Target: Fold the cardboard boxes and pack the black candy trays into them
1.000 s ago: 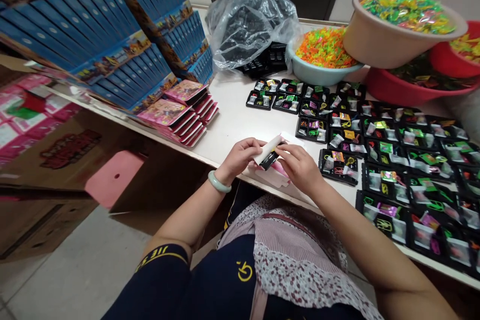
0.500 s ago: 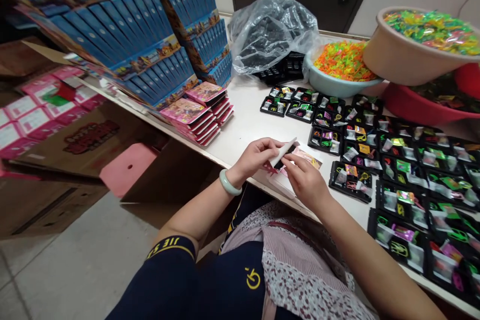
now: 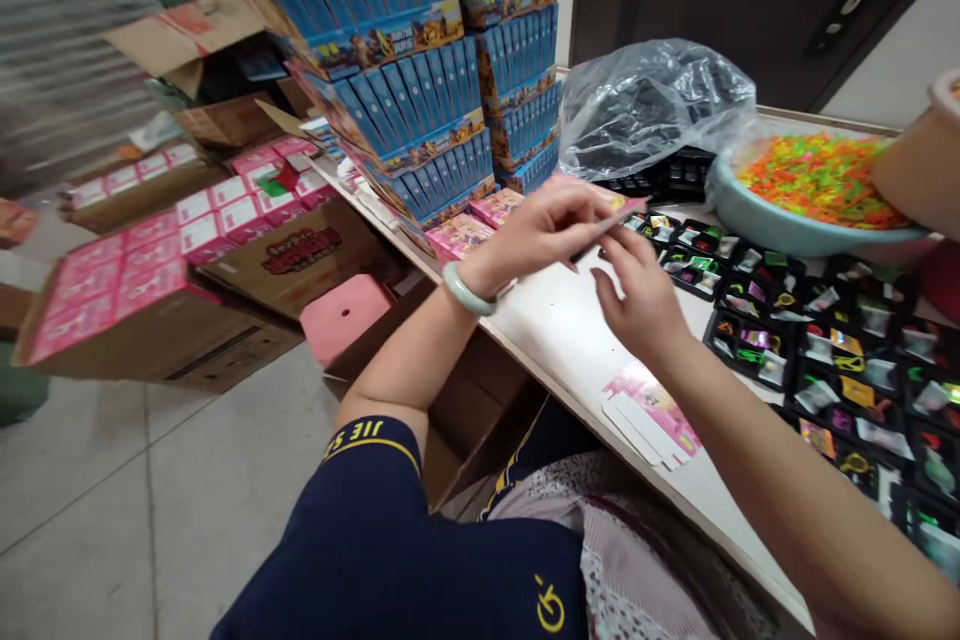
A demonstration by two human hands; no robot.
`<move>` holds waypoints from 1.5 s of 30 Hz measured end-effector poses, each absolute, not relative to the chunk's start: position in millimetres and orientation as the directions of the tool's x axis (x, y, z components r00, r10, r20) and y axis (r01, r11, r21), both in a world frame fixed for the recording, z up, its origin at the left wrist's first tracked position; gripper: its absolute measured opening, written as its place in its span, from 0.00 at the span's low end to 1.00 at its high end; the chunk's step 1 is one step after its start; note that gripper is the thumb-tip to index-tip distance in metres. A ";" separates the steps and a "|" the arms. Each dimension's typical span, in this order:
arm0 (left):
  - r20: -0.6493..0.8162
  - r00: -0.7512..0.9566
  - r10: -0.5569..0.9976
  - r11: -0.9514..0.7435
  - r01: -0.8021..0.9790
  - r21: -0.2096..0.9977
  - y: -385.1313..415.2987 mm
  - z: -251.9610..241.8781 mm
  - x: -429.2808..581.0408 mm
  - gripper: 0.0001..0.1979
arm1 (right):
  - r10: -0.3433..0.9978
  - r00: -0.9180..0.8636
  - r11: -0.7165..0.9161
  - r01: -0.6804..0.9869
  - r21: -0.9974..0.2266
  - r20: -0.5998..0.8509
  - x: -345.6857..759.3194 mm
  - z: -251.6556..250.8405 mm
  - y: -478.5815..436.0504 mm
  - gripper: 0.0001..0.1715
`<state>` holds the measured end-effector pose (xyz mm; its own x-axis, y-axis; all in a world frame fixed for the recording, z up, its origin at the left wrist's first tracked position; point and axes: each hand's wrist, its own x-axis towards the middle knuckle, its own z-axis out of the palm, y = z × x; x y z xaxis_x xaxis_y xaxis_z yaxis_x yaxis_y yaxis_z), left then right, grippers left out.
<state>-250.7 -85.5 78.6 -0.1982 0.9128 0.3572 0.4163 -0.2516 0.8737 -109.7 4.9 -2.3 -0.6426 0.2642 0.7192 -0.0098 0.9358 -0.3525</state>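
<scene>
Your left hand (image 3: 540, 232) pinches small pink box (image 3: 626, 207) above worktop (image 3: 570, 340), just right of pink stack (image 3: 480, 220). Right hand (image 3: 645, 305) loose, empty, just beyond. Probably stacking step; set-down needs squaring to stack.

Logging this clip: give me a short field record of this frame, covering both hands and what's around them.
Left hand: above the table, fingers shut on a small pink box
Right hand: open, just under the box; contact unclear
Table edge: flat pink cartons
Right side: black trays of coloured packets
Behind: basin of orange and green pieces, plastic bag, stacked blue boxes
</scene>
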 end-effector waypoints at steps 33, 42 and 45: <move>0.135 -0.067 0.989 -0.016 0.845 0.534 -57.1 -122.5 -114.4 0.31 | 0.782 -0.610 0.597 0.674 -0.435 0.127 27.9 -117.7 40.7 0.20; 0.424 -0.023 0.906 -0.303 0.664 0.684 -68.8 -58.1 -131.0 0.13 | 0.674 -0.731 0.107 0.241 -0.965 -0.108 47.8 -49.5 37.5 0.12; 0.381 0.061 0.922 -0.320 0.674 0.666 -72.3 -48.7 -128.2 0.19 | 0.694 -0.708 0.038 0.213 -0.976 -0.127 47.6 -37.7 32.5 0.13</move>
